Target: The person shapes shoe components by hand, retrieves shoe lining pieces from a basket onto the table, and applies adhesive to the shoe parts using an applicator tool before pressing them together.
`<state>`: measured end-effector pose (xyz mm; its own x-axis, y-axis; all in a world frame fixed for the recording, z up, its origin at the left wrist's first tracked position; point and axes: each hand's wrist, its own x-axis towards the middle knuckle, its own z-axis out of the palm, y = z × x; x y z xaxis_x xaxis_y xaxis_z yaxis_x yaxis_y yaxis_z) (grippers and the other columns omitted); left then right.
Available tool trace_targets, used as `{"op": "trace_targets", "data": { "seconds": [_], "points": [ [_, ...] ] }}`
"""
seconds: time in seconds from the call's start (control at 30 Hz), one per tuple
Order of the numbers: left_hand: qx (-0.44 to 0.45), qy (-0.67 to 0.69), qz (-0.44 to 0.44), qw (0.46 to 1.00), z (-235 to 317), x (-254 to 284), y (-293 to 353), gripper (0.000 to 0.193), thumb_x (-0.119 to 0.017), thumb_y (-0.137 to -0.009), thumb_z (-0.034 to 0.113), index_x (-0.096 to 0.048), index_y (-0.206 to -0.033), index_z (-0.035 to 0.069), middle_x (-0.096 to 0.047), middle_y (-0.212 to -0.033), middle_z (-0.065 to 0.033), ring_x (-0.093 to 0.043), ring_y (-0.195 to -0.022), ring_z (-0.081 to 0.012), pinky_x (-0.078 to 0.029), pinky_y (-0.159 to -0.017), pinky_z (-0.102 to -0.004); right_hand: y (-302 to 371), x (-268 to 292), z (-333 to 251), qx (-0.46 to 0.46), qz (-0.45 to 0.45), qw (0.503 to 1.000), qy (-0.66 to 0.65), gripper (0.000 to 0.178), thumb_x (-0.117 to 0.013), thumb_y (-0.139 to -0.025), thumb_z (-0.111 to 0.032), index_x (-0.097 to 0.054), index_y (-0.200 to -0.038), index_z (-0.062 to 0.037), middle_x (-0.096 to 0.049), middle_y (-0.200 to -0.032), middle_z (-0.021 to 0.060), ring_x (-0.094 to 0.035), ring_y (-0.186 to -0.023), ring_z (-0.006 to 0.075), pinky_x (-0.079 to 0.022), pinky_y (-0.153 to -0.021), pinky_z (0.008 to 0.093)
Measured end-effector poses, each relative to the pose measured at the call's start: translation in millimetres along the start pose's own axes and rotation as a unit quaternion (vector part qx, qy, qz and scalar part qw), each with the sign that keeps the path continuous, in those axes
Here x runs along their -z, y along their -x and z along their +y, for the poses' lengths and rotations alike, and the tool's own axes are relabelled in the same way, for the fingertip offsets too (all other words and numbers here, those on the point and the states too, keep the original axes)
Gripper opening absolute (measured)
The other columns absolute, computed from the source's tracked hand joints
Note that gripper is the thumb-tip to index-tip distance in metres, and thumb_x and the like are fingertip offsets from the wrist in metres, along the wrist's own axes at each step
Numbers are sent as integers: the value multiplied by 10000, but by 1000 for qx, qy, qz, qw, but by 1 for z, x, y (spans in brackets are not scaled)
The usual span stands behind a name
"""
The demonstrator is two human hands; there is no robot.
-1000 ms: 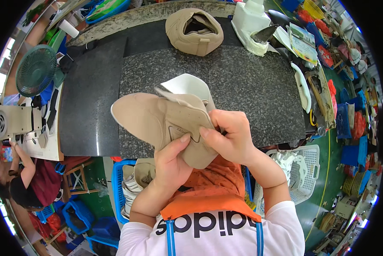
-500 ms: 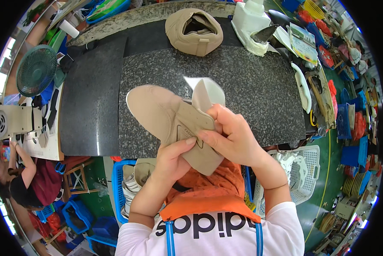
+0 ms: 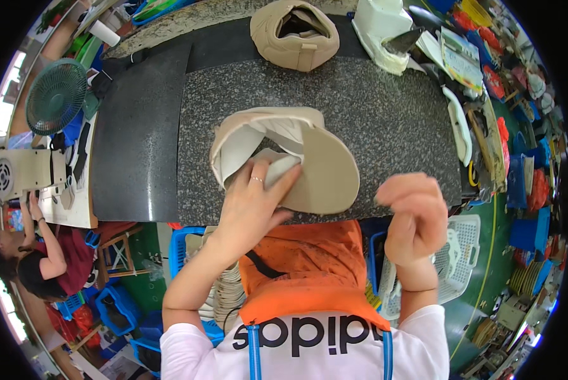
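A beige baseball cap (image 3: pixel 331 171) lies on the dark speckled tabletop, tilted so its pale lining shows and its brim points right. My left hand (image 3: pixel 252 199) reaches into the opening, its fingers and thumb closed on the cap's inner part; the fingertips are partly hidden. Away from the cap, to its right, my right hand (image 3: pixel 414 218) is raised near the table's front edge. Its fingers are curled together and slightly blurred, and whatever may be between them is hidden. A second beige cap (image 3: pixel 296 47) sits at the back of the table, opening facing up.
A white stand with a dark cone (image 3: pixel 385 38) is at the back right. Below the table are a blue basket (image 3: pixel 179 253) with caps and a white basket (image 3: pixel 464 266). A green fan (image 3: pixel 59 95) stands left; another person (image 3: pixel 46 266) works beyond.
The cap has turned from folded in both hands to lying open on the table. My right hand has let go and moved right; my left hand has gone into the opening.
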<state>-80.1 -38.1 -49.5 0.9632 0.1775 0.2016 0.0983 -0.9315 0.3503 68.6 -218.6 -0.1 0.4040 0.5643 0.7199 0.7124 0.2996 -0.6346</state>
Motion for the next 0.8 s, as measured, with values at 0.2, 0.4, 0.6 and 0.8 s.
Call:
{"op": "trace_targets", "data": {
  "seconds": [0.2, 0.4, 0.6, 0.8],
  "points": [
    [78, 87, 65, 991, -15, -27, 18, 578, -684, -707, 86, -485, -1249, 52, -514, -1200, -212, -523, -1091, -382, -463, -863, -429, -13, -62, 3, -35, -243, 964, -98, 329, -637, -671, -14, -562, -991, -19, -590, -879, 135, -600, -795, 270, -500, -679, 324],
    [212, 340, 11, 916, -33, -14, 26, 438, -645, -743, 149, -563, -1148, 2, -577, -1124, -194, -558, -1050, -352, -460, -874, -415, 0, -77, 80, -159, -326, 932, 6, 403, -633, -697, -77, -542, -1081, 2, -594, -1020, 200, -559, -981, 353, -456, -845, 399],
    [-69, 18, -104, 992, -29, 4, 49, 568, -699, -706, 224, -524, -1207, 21, -440, -1314, -184, -460, -1190, -317, -397, -972, -417, 14, -54, 92, 38, -381, 923, 19, 278, -653, -711, -111, -602, -966, -13, -607, -988, 145, -583, -944, 313, -459, -856, 421],
    [199, 331, 208, 899, -68, 29, 42, 378, -566, -882, 201, -523, -1217, 30, -566, -1190, -120, -523, -1100, -173, -401, -953, -335, 7, -53, 57, 95, -295, 951, 7, 221, -712, -695, -153, -617, -866, -50, -587, -892, 85, -576, -835, 266, -472, -740, 379]
  ]
}}
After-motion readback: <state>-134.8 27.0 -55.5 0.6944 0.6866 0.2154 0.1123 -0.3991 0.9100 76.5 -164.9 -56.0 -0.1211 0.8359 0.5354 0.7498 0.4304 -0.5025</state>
